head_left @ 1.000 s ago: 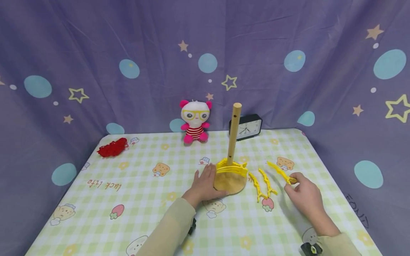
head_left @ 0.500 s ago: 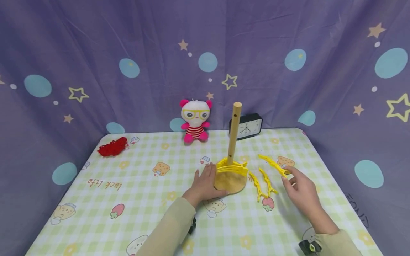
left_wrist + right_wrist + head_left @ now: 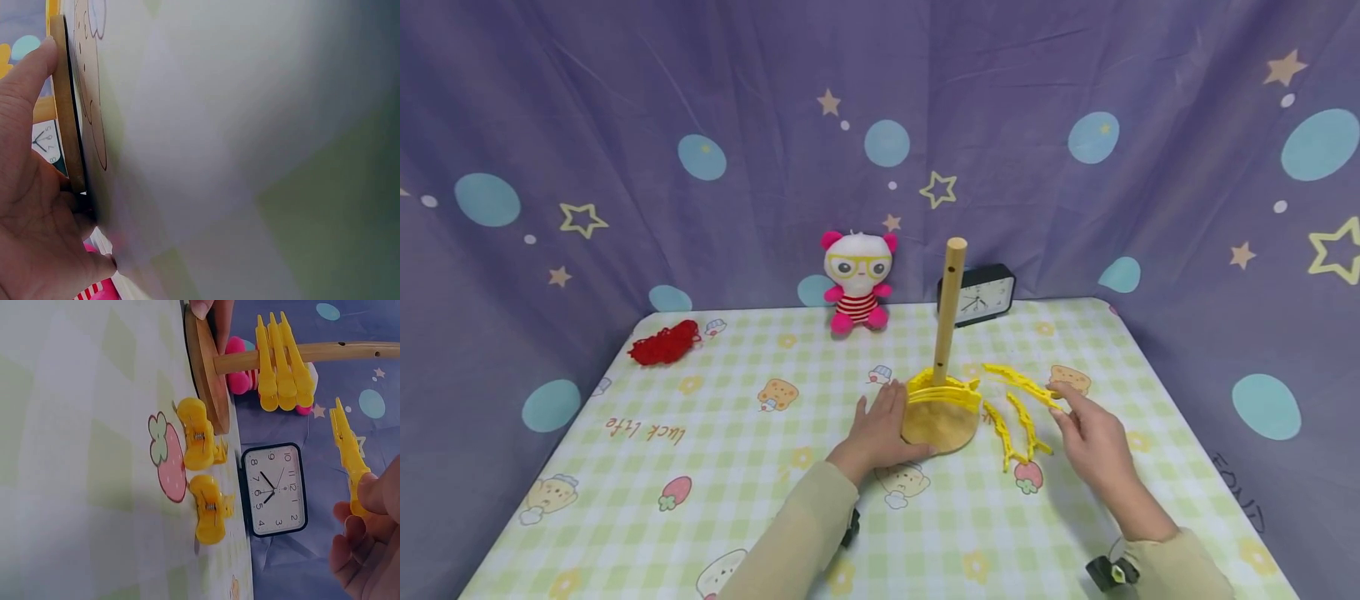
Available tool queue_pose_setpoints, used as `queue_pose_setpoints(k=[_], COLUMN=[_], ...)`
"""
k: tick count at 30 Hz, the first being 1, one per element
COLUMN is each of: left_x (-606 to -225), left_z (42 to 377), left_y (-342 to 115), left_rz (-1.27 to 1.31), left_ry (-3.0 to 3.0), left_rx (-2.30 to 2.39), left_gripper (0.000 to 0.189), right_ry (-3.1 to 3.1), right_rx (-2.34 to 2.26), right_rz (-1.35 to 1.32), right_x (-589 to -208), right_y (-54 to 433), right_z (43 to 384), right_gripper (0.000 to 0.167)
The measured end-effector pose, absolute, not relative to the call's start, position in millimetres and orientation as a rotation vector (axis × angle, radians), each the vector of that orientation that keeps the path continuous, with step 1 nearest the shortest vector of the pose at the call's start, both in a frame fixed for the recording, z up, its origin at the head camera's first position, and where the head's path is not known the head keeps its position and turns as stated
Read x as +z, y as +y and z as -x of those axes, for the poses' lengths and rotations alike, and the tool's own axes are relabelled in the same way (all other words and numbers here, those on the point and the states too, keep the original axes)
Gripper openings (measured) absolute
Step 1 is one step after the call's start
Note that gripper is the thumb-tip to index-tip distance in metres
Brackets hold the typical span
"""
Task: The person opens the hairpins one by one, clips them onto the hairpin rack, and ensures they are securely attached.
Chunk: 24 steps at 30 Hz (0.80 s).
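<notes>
My right hand (image 3: 1097, 437) pinches a long yellow plastic clothespin (image 3: 1017, 380) by its near end, raised right of the wooden stand. In the right wrist view this clothespin (image 3: 347, 447) points up, with thumb and fingers at its handle. The stand has a round wooden base (image 3: 938, 427) and an upright wooden post (image 3: 950, 312). My left hand (image 3: 880, 429) holds the base at its left side, thumb along the front edge. Several yellow clothespins (image 3: 284, 369) sit stacked at the lower post, above the base. Two loose clothespins (image 3: 1000, 433) lie on the cloth beside the base.
Behind the post stands a black-framed clock (image 3: 977, 296). A pink and white plush panda (image 3: 857, 283) sits at the back edge. At the far left lies a bundle of red netting (image 3: 666, 343). A purple curtain (image 3: 760, 100) encloses the checked table (image 3: 737, 500).
My right hand has moved left with the clothespin, bringing its far tip close to the post. The clothespin has swung flatter. My left hand stays at the base.
</notes>
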<state>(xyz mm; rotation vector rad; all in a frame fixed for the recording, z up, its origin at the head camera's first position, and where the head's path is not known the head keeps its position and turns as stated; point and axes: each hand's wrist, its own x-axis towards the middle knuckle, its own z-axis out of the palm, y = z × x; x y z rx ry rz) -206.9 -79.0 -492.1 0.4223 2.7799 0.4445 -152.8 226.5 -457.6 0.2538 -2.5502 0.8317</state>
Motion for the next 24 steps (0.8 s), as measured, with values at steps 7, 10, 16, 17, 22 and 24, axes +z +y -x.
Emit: queue_pose_setpoints(k=[7,10,16,17,22,24], left_x=[-492.4,-492.6,-492.9,-492.8,-492.9,-493.2], left_z=[207.3,207.7,208.0,208.0,208.4,208.6], left_y=[-78.5,-78.6,-78.3,-78.3,-78.4,-78.4], left_rz=[-0.417,-0.420,-0.427,-0.426,-0.419,-0.417], left_ry=[2.777,2.781,2.784,2.783,2.775,2.771], left_rx=[0.440,0.427,0.434,0.437,0.443,0.440], left_gripper=[0.115,0.116,0.115,0.115,0.117,0.117], right_ry=[-2.557,-2.551,-2.559,-2.567,-2.598,-2.596], right_rx=[0.843,0.836,0.808,0.807,0.826,0.831], right_rz=[-0.264,-0.259,-0.252,-0.254,-0.276,-0.292], right_x=[-458.2,-457.8,-455.8,-454.7,-451.6,-451.9], right_y=[217.0,211.4,195.8,192.7,177.2,172.0], right_z=[158.0,160.9,167.6,168.9,176.6,180.2], right_gripper=[0.030,0.028,0.027,0.027,0.026,0.027])
